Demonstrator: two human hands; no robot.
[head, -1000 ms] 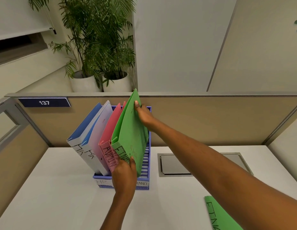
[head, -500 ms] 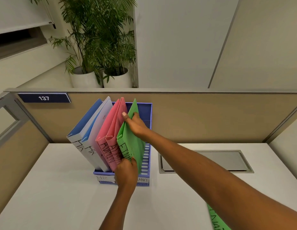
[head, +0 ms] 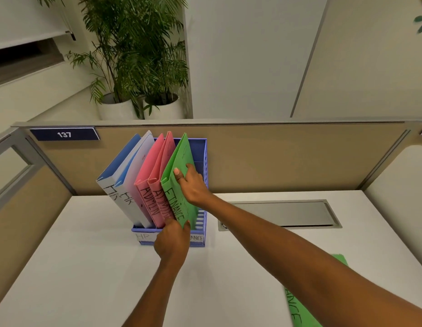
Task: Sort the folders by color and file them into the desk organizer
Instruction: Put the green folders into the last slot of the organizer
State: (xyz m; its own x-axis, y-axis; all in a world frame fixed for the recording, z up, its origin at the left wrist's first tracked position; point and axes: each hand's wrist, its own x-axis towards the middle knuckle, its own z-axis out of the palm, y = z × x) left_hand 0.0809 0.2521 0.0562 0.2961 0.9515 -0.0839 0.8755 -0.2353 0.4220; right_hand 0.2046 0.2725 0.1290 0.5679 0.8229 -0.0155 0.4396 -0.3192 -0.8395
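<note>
In blue organizer (head: 202, 182): two HR folders (head: 121, 185), two pink ADMIN (head: 153, 182), one green FINANCE (head: 179, 175). Left hand (head: 173, 241) pinching FINANCE bottom corner; right hand (head: 192, 185) flat against it, fingers extended. Second green folder (head: 299, 308) on desk (head: 87, 267), seemingly FINANCE.

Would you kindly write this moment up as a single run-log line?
step: seating green FINANCE folder in organizer | left hand: pinching its lower corner | right hand: pressing its face | remaining: second green folder on desk

Blue organizer (head: 201, 147), slotted side, centre frame. In it: two blue-and-white folders (head: 125, 175), two pink folders (head: 149, 171), one green folder (head: 179, 159), black lettering on all. Another green folder (head: 297, 310) lower right. White desk (head: 87, 267). Navy plate (head: 63, 134), white "137".
</note>
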